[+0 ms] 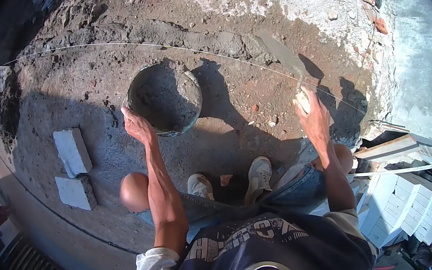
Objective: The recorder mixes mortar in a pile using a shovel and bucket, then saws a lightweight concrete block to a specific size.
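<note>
My left hand (138, 127) grips the near left rim of a round bucket (194, 116), which holds grey mortar (164, 96). Wrapped round the handle of a trowel (285, 54) is my right hand (313, 114). The trowel's grey-coated blade points to the far left, over the right end of a strip of wet mortar (185, 38) laid along the ground. A taut white string line (183, 50) runs across just on the near side of that strip, and the trowel's neck crosses it.
Two pale broken blocks (72, 151) lie on the ground at the left. A red brick chip (226, 180) sits between my shoes (259, 175). At the right are stacked white blocks (407, 204) and wooden boards (390, 146). A smooth grey slab (424, 63) borders the far right.
</note>
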Action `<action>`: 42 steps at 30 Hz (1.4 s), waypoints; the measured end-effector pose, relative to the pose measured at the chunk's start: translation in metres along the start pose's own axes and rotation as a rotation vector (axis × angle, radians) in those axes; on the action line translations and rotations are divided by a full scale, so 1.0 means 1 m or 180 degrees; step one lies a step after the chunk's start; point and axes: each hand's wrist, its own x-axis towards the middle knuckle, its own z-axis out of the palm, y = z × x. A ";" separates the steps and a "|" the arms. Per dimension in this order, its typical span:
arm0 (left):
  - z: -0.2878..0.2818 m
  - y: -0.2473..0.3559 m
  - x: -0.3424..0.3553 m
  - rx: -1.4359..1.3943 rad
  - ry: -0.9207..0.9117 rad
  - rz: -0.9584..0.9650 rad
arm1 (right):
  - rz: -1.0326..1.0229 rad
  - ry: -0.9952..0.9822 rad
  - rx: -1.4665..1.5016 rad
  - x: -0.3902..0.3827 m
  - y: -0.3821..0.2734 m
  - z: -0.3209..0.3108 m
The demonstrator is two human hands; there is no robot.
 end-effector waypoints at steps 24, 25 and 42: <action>0.000 -0.016 -0.002 -0.0341 -0.0120 0.0431 | -0.0256 -0.3160 0.2265 -0.006 -0.166 0.164; 0.002 -0.014 -0.005 -0.0498 -0.0069 0.0509 | -0.0260 -0.3162 0.2250 -0.004 -0.164 0.165; 0.006 -0.019 0.010 -0.0317 0.0165 -0.0105 | -0.0014 -0.2224 0.2665 0.028 -0.008 0.002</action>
